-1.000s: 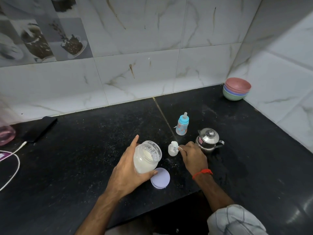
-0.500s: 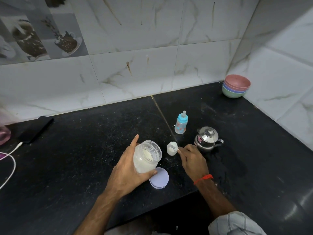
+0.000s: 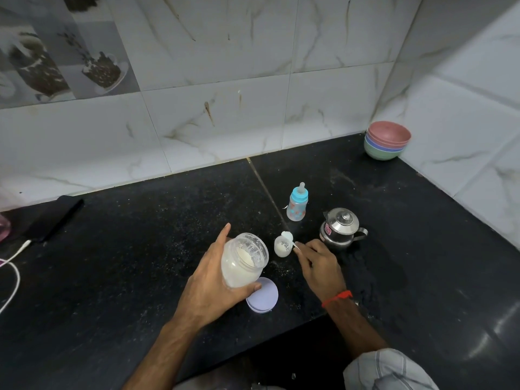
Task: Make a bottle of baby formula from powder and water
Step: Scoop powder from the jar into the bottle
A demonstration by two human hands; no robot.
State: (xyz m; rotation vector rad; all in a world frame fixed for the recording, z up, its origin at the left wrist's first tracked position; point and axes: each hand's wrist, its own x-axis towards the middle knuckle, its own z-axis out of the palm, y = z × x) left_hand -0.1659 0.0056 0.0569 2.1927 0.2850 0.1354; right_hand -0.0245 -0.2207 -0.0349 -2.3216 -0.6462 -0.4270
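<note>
My left hand (image 3: pixel 213 285) grips an open clear jar (image 3: pixel 243 260) of white formula powder, tilted toward the right, just above the black counter (image 3: pixel 140 263). The jar's lilac lid (image 3: pixel 263 296) lies flat beneath it. My right hand (image 3: pixel 320 266) pinches the handle of a small white scoop (image 3: pixel 287 237) over a small white bottle (image 3: pixel 282 246) standing open on the counter. A capped baby bottle (image 3: pixel 297 203) with a blue collar and teat stands behind. A steel kettle (image 3: pixel 341 228) with its lid on sits right of my right hand.
Stacked pastel bowls (image 3: pixel 387 140) sit in the far right corner. A black phone (image 3: pixel 55 218) with a white cable (image 3: pixel 12 266) lies at the far left. Powder specks dot the counter. The counter's front edge runs below my wrists.
The scoop in my right hand has risen slightly over the small white bottle. The jar stays tilted in my left hand. The camera has shifted a little.
</note>
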